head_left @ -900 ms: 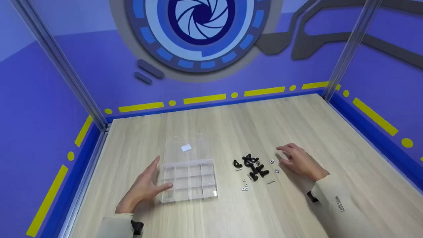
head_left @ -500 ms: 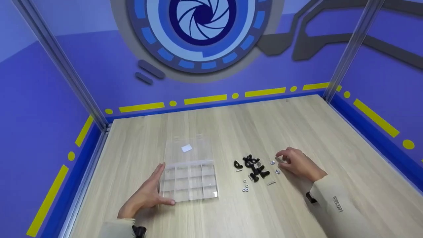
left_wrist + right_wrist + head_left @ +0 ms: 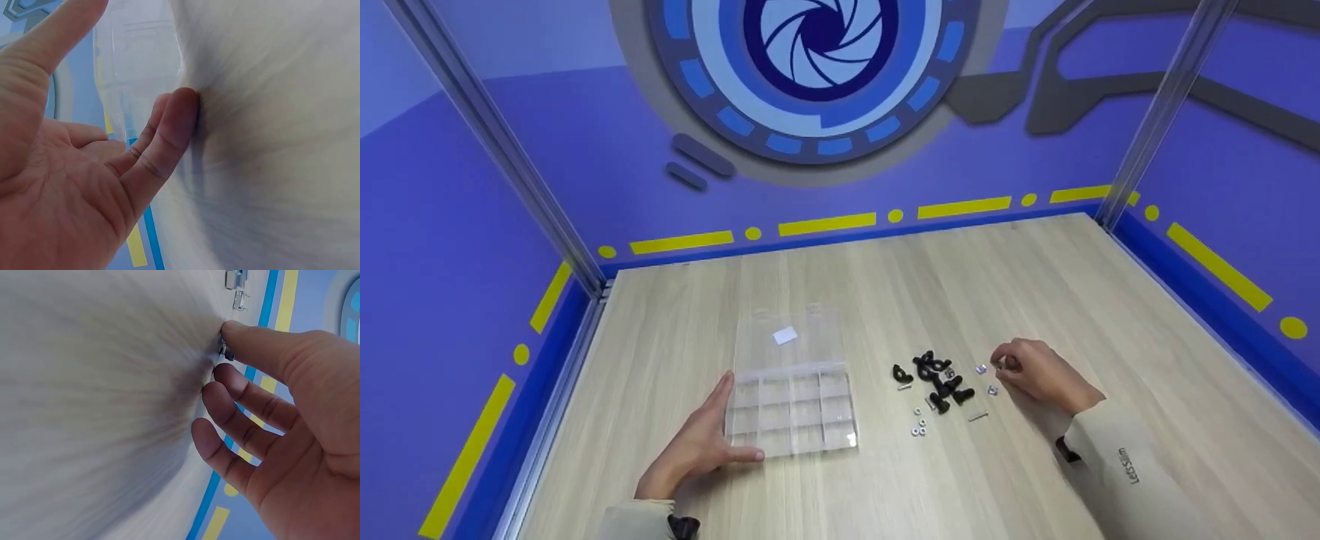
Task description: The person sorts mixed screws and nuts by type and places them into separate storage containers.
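Observation:
My left hand (image 3: 697, 442) lies along the left side of a clear plastic compartment box (image 3: 791, 412), its thumb at the front edge and its fingers straight beside the wall. The box stands open, its lid (image 3: 817, 337) folded back flat on the table. My right hand (image 3: 1046, 375) is low over the table, right of the loose hardware. In the right wrist view its thumb and index finger pinch a small clip-like metal nut (image 3: 227, 352), partly hidden by the fingertips. Two similar metal nuts, one nearer (image 3: 992, 390) and one farther (image 3: 981, 369), lie just left of that hand.
Several black plastic knobs or clamps (image 3: 941, 390) lie in a loose pile right of the box. Small hex nuts (image 3: 919, 431) lie in front, and a thin screw (image 3: 978, 416) lies to their right. Blue panels (image 3: 840, 187) enclose the wooden table (image 3: 885, 495).
My left hand has come in against the box, its thumb dropping to the front edge. The right thumb and index finger have closed together around the small nut.

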`<action>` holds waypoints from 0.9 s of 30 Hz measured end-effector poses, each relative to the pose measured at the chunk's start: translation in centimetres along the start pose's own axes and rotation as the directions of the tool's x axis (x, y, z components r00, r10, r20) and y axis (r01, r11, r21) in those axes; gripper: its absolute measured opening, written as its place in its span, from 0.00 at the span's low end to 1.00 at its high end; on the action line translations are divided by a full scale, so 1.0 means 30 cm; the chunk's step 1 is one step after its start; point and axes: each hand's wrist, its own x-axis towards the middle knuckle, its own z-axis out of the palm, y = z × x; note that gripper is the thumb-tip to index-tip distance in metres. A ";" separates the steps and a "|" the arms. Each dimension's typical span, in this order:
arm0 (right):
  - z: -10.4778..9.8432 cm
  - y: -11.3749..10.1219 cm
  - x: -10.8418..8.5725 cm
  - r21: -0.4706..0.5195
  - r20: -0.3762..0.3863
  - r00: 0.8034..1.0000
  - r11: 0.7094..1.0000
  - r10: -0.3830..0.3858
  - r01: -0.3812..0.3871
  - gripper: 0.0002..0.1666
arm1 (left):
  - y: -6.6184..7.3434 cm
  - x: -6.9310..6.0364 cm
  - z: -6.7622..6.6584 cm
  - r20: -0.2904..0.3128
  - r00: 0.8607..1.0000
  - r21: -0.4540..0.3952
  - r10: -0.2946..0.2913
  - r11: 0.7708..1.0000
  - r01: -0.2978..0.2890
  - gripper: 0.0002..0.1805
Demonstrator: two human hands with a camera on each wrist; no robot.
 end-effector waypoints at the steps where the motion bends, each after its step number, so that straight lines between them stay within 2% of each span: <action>1: 0.000 0.000 0.000 0.000 -0.007 1.000 1.000 -0.002 0.002 0.08 | 0.004 0.000 0.000 -0.003 1.000 -0.002 -0.004 1.000 0.004 0.77; 9: 0.005 0.001 0.003 0.000 -0.029 1.000 1.000 -0.005 0.005 0.06 | 0.021 0.016 0.019 -0.021 0.999 0.010 -0.025 1.000 0.026 0.76; 14: 0.013 0.002 0.003 -0.003 -0.042 0.999 1.000 -0.018 0.018 0.06 | 0.018 0.022 0.032 -0.034 0.999 0.020 -0.015 1.000 0.016 0.75; 19: 0.012 0.003 0.004 -0.002 -0.029 0.999 1.000 -0.019 0.019 0.05 | 0.016 0.025 0.033 -0.047 0.999 0.036 -0.001 0.999 0.003 0.76; 27: 0.005 -0.008 0.023 -0.006 -0.021 0.999 0.999 -0.044 0.043 0.07 | 0.021 0.029 0.033 -0.042 0.999 0.050 -0.015 0.999 0.017 0.76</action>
